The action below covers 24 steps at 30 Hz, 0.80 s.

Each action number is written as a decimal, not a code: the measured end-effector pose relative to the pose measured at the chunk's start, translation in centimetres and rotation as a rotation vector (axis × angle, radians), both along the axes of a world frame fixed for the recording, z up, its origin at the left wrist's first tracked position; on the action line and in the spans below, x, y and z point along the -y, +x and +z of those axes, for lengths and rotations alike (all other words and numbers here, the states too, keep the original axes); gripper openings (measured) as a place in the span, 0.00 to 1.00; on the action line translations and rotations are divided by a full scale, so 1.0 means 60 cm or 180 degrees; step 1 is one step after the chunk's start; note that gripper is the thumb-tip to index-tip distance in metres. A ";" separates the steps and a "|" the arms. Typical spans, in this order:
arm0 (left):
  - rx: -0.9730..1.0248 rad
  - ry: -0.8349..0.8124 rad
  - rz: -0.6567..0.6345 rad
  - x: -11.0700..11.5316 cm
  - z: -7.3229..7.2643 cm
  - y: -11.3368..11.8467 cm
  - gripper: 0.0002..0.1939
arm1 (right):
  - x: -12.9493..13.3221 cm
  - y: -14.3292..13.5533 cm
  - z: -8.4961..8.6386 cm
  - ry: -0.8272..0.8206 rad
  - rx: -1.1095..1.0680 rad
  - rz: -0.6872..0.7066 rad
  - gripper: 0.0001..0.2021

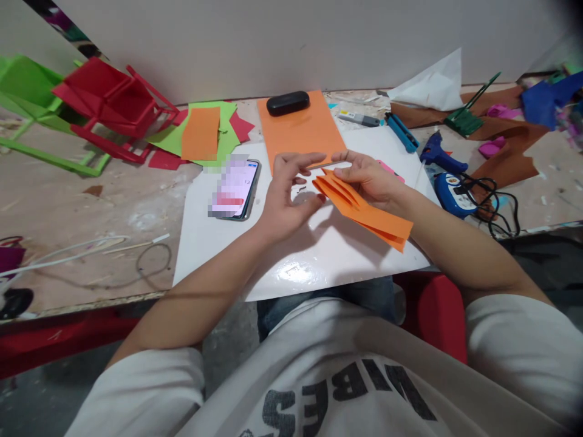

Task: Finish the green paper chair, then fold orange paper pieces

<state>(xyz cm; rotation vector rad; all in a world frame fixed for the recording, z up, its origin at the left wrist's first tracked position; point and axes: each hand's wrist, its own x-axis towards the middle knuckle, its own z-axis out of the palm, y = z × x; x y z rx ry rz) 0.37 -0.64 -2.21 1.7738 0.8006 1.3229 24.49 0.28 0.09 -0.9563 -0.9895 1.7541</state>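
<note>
White board (291,267), under the grip | orange sheet (296,136), beyond it | folded orange paper (364,212), gripped by right hand (371,182) (pleated end leftward) | left hand (289,193), fingers curved by pleats, hold cannot be told | smartphone (237,191), left of grip

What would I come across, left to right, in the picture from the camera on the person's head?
A red chair, a phone, the left hand, the folded orange paper, a blue glue gun, then a blue crumpled sheet.
</note>
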 end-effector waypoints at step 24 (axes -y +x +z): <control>0.1179 -0.1731 0.0672 0.008 -0.006 0.029 0.31 | 0.037 -0.073 -0.045 0.0924 0.0618 -0.0031 0.32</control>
